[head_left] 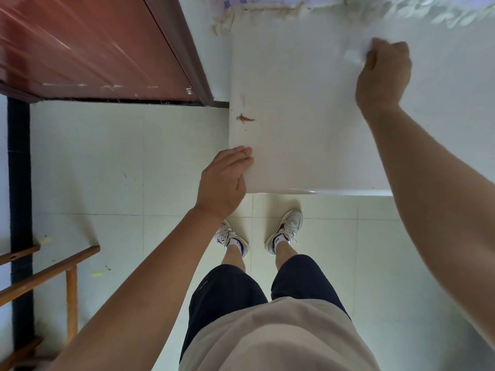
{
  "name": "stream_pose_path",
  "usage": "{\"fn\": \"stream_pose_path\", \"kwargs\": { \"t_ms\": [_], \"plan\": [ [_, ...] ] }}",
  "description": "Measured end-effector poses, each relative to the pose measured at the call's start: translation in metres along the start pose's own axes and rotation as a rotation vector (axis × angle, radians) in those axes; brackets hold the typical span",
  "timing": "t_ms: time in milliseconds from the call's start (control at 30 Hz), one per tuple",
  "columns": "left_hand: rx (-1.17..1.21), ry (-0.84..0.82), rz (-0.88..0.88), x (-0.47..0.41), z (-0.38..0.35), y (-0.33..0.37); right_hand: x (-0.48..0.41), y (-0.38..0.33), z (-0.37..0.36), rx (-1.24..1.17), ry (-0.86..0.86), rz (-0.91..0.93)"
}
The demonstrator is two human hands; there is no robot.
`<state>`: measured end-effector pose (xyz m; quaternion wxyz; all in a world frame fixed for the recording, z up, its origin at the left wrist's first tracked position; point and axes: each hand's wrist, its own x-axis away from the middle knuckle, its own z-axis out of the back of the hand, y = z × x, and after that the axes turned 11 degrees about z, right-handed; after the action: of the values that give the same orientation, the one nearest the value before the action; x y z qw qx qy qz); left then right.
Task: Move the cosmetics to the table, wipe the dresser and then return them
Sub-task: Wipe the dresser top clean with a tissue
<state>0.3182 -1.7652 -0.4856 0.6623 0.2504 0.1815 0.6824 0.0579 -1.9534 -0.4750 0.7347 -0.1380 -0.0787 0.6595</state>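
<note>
White dresser top (308, 116) is seen from above, filling the upper right of the view. Its surface is bare; no cosmetics are in view. A small brown stain (245, 118) is seen near the left edge, with a fainter streak just above it. Frayed, yellowish damage (227, 20) is visible at the far left corner, along the back edge. A faint leaf pattern is seen at the far right of the back edge.

Floor is pale tile (107, 162). A reddish-brown door (93, 44) is seen upper left, with its frame touching the dresser's left side. A dark vertical strip (18, 183) runs down the far left. Wooden chair rails (53, 271) are seen lower left.

Left hand (227, 180) is laid on the near left corner of the dresser, fingers together and extended flat over the edge, thumb below the top; nothing is held.

Right hand (383, 73) is closed into a loose fist, pressed down on the far right part of the top. A small white wad, cloth or tissue (353, 57), is pinched under the fingers, protruding to the left; material cannot be told, as it is blurred.

Person is standing at the near edge: white sneakers (285, 231), dark shorts (227, 295), beige shirt (281, 338).
</note>
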Motion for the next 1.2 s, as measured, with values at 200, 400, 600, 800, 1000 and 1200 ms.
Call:
{"fn": "stream_pose_path", "kwargs": {
  "t_ms": [200,400,600,800,1000,1200],
  "plan": [
    [0.001,0.028,0.001,-0.001,-0.003,-0.003,0.032,-0.079,-0.038,0.163,-0.212,0.374],
    [-0.004,0.049,0.001,0.001,-0.006,-0.001,0.066,-0.143,-0.044,-0.162,-0.434,0.771],
    [0.063,0.075,0.086,0.002,-0.010,0.002,0.039,-0.023,-0.002,-0.322,0.043,0.131],
    [0.464,0.111,0.589,0.008,-0.015,0.009,0.080,0.066,0.014,0.227,-0.147,0.082],
    [1.186,-0.069,1.106,-0.005,0.001,-0.004,0.104,-0.020,-0.016,0.188,-0.286,0.549],
    [1.285,-0.196,1.160,-0.012,0.012,-0.013,0.105,-0.111,-0.039,-0.041,-0.405,0.849]
  ]
}}
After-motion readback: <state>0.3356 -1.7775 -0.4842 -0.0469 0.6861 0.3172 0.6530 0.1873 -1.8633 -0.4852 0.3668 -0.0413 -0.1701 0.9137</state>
